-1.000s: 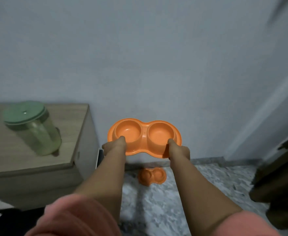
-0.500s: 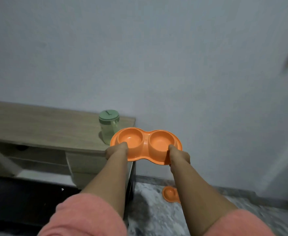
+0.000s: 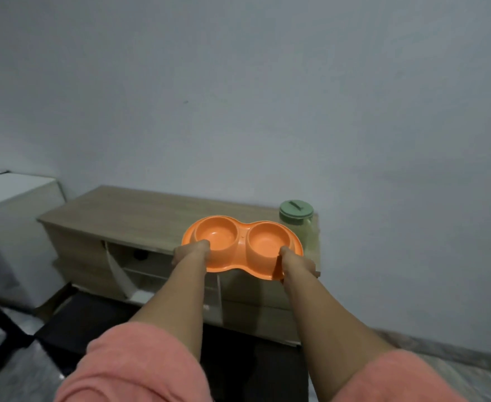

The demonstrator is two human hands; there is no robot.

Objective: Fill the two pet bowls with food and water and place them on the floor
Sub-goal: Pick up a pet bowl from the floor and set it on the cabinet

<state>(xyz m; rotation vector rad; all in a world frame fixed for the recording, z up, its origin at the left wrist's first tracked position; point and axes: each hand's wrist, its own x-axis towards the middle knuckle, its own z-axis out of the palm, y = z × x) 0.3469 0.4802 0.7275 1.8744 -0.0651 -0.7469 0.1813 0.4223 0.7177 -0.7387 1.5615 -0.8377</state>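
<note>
Person is holding the orange double bowl (image 3: 242, 245) level above the bench (image 3: 140, 211), long axis left-right; left hand (image 3: 190, 252) and right hand (image 3: 296, 264) gripping its near rim, both wells empty.

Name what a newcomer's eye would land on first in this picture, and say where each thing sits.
First, the bright orange double pet bowl at centre, both wells empty, held by the left hand and right hand at its near rim. Next, the green-lidded jar behind it, on the right end of the wooden cabinet.
</note>
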